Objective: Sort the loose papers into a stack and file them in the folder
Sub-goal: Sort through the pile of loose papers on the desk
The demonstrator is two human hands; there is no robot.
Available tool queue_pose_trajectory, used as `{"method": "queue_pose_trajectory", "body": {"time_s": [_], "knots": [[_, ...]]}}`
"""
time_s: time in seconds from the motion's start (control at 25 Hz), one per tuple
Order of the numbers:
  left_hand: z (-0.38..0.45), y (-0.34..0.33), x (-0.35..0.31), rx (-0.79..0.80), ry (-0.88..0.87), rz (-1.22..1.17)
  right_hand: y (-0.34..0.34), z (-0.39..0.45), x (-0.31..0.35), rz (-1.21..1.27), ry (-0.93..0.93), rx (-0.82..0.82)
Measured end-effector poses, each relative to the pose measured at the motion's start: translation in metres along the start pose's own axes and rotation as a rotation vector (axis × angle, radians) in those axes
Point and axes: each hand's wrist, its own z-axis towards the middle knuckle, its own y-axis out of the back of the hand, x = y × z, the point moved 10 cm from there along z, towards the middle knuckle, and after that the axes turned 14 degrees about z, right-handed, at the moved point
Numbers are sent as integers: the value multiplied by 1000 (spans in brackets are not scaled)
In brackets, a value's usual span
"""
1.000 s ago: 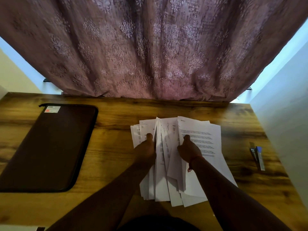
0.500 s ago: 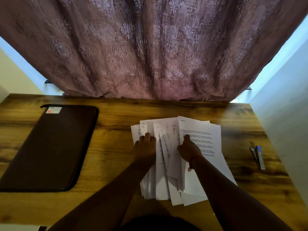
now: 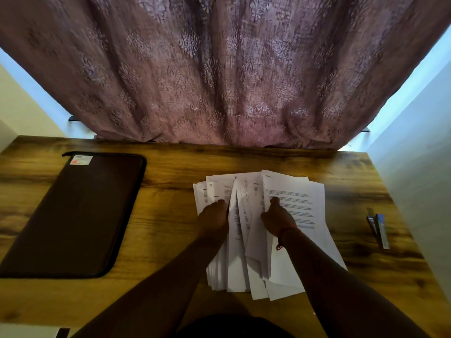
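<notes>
Fingers of the left hand (image 3: 212,219) lie on the left part of the fanned loose papers (image 3: 292,203), beside a few sheets standing on edge; whether they press flat or pinch a sheet cannot be told from the head view. Fingers of the right hand (image 3: 277,217) lie on the printed top sheet (image 3: 296,191) of the right part, the thumb extended forward and the remaining fingers curled, with a lower edge of paper apparently caught beneath them; the exact hold cannot be told. A red thread bracelet (image 3: 284,234) circles the right wrist. The papers lie spread and unsquared on the wooden surface (image 3: 170,215), right of centre, their near ends overhanging one another unevenly toward the person. The dark zippered folder (image 3: 73,213) lies shut at the left of the surface, well apart from the papers, a small label (image 3: 81,160) at its far corner. A stapler (image 3: 378,226) lies near the right edge, and a patterned curtain (image 3: 219,69) hangs behind. Judged stage: gathering, early in the task; nothing is filed. Risks: the upright sheets may buckle or crease if the hands close together too quickly; sheets at the near edge may slide off toward the lap if the heap is drawn inward unsupported; misaligned edges may catch at the folder opening, which must first be unzipped.
</notes>
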Motion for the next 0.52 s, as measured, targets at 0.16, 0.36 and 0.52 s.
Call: {"method": "queue_pose_trajectory", "body": {"time_s": [0.16, 0.36, 0.52], "knots": [[0, 3, -5, 39, -63, 118, 0, 2, 0, -8, 8, 4], [-2, -8, -21, -25, -298, 430, 0, 2, -1, -6, 8, 1], [-10, -1, -33, -100, -344, 275, 0, 2, -2, -6, 7, 7]]}}
